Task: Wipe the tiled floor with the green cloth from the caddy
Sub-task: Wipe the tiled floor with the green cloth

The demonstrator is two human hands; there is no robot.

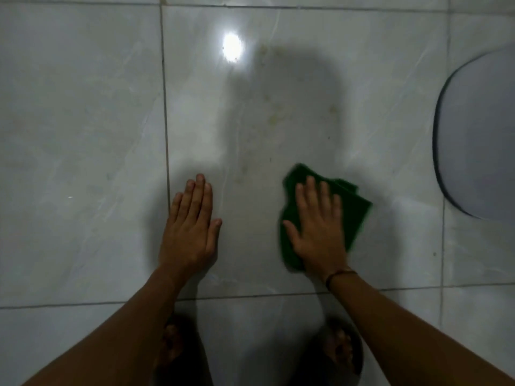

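Likely home bathroom: glossy pale marble-look floor tiles (83, 135) with dark grout lines, lamp glare (232, 47) on wet sheen, rounded grey fixture (479, 135) at right edge.

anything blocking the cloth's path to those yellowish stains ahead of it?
Nothing visible. The right hand presses flat on the green cloth; bare tile lies between it and the stains. The left hand rests aside.
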